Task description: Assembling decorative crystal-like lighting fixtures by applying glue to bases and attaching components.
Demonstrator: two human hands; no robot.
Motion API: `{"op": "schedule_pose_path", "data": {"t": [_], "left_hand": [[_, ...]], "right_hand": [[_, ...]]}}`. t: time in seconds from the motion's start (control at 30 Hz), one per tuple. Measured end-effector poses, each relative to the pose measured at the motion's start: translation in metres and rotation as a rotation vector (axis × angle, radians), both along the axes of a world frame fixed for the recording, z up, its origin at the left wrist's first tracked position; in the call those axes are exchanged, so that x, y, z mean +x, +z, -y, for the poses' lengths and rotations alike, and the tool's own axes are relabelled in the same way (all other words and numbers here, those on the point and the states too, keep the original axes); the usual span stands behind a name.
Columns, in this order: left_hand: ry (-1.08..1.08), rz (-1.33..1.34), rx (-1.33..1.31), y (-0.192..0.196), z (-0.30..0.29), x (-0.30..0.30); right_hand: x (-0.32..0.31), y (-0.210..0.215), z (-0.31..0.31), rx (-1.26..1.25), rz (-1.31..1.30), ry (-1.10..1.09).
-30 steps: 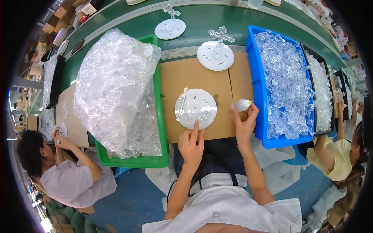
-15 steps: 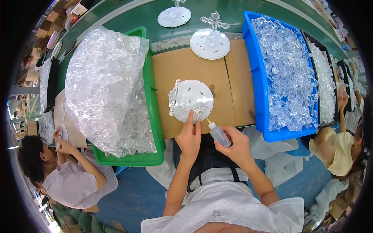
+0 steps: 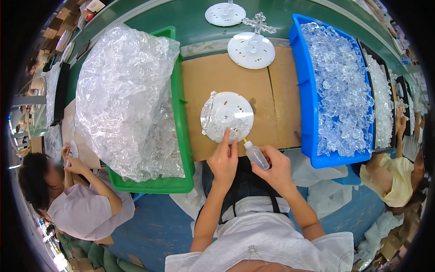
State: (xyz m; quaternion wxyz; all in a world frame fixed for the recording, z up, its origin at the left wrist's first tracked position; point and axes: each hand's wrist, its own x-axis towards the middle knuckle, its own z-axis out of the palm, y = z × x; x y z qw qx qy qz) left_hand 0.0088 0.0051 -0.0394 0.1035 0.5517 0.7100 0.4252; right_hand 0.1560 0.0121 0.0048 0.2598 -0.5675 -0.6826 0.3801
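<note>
A round white plate (image 3: 244, 106) with small holes lies on the cardboard in front of me. A clear cross-like plastic piece (image 3: 208, 113) rests along its left side. At the plate's near edge, my left hand (image 3: 222, 164) has its index finger and thumb around a small clear plastic piece (image 3: 235, 132), partly hidden by the fingers. My right hand (image 3: 277, 170) grips a squeeze bottle (image 3: 257, 157) of translucent plastic. The bottle tilts left, its thin yellowish nozzle reaching the plate beside that small piece.
Left stands a green bin (image 3: 183, 127) with a big bag of clear parts (image 3: 122, 99); right, a blue bin (image 3: 308, 113) of clear parts. Ahead, a white plate (image 3: 247, 56) carries an upright clear cross (image 3: 259, 25); another plate (image 3: 217, 18) lies beyond. Co-workers (image 3: 86, 204) sit both sides.
The whole view has shifted slightly, moving the bins and near plates a little rightward in the picture. The farthest plate has slid further right than the rest. Both hands keep their grips.
</note>
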Motion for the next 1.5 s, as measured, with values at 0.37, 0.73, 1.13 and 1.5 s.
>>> {"op": "schedule_pose_path", "data": {"t": [0.37,0.73,1.13,1.5], "left_hand": [[-0.037,0.021,0.035,-0.003,0.017,-0.002],[-0.197,-0.262,-0.073,-0.006,0.033,0.014],[-0.23,-0.264,-0.057,-0.007,0.026,0.026],[-0.233,-0.267,-0.072,-0.008,0.027,0.026]], "right_hand": [[0.003,-0.002,0.002,-0.039,-0.067,-0.005],[0.024,0.003,0.008,-0.13,-0.13,-0.037],[0.018,-0.002,0.01,-0.07,-0.058,-0.067],[0.015,-0.004,0.008,-0.074,-0.038,-0.079]]}}
